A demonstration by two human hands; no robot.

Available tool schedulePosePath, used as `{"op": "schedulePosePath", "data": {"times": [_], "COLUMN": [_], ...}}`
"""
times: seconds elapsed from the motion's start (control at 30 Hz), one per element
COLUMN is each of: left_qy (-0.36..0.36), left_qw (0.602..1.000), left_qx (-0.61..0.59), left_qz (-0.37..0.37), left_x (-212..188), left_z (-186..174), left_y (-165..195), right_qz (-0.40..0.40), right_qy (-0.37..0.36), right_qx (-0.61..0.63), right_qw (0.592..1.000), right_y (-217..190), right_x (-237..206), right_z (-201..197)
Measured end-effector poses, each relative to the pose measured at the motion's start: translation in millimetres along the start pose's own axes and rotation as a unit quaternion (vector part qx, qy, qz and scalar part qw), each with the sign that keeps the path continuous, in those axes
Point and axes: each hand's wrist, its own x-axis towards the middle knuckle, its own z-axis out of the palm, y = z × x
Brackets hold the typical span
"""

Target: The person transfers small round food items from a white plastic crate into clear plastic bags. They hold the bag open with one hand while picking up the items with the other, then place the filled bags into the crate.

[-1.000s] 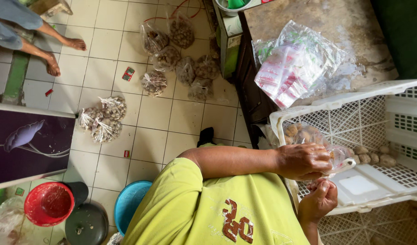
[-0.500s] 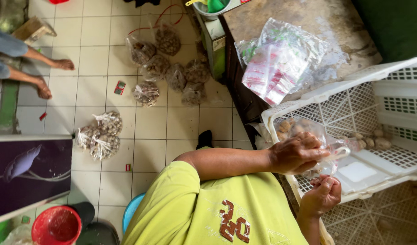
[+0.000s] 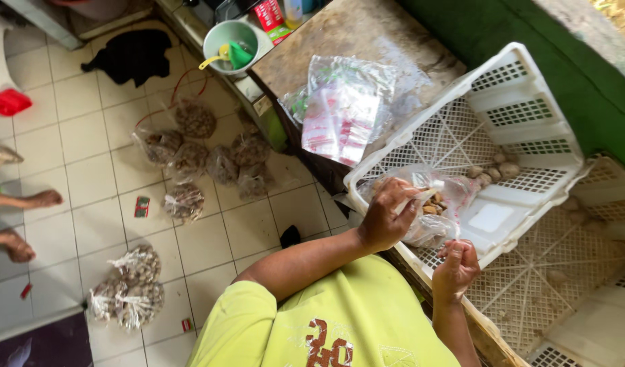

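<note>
— While my left hand (image 3: 387, 219) is closed round the neck of the clear plastic bag (image 3: 431, 214), what do you make of the containers?

— I see the bag sitting inside the white slatted crate (image 3: 530, 129), against its near rim. It holds a small heap of brown, lumpy pieces, just past your left fingers. A few loose brown pieces (image 3: 492, 171) lie on the crate floor, beyond the bag and away from your grip.

— And my right hand (image 3: 454, 266)?

— It is curled almost shut, fingertips pinched together just below the bag's lower end. I think it pinches a fold of the plastic, though the thing between the fingers is too small for me to be sure.

— So the bag lies between my two hands?

— Mostly, yes. Your left hand grips it from above and on the near side; your right sits under it, closer to your body. The filled part bulges out on the far side of your left hand.

— What else holds things?

— Beyond your left hand, on the brown tabletop (image 3: 353, 34), lies a bundle of empty clear bags (image 3: 346, 112). Farther off, a pale green cup (image 3: 231, 42) holds a yellow scoop. Well apart from your grip, on the tiled floor (image 3: 88, 163), tied bags of brown pieces (image 3: 210, 160) lie in clusters. A second white crate (image 3: 584, 285) stands beside your right hand, under the first.
</note>
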Motion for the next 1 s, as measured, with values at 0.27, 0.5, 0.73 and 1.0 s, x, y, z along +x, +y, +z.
{"op": "schedulePosePath", "data": {"times": [0.27, 0.5, 0.73, 1.0], "left_qy": [-0.006, -0.072, -0.135, -0.177], "left_qw": [0.999, 0.955, 0.970, 0.897], "left_qx": [0.007, -0.109, -0.097, -0.298], "left_qz": [-0.037, -0.267, -0.180, -0.274], "left_x": [4.1, 5.8, 3.4, 12.8], "left_z": [2.4, 6.6, 8.3, 9.4], "left_y": [32.5, 49.2, 44.7, 25.1], "right_qz": [-0.009, -0.017, -0.017, -0.012], "right_qy": [0.000, -0.023, -0.045, -0.048], "right_qx": [0.021, 0.009, 0.000, -0.010], "right_qw": [1.000, 1.000, 0.999, 0.999], "right_y": [-3.1, -5.1, -7.3, -13.2], "right_x": [-1.3, 0.6, 3.7, 2.7], "right_z": [-4.3, -7.9, -13.0, -18.5]}}
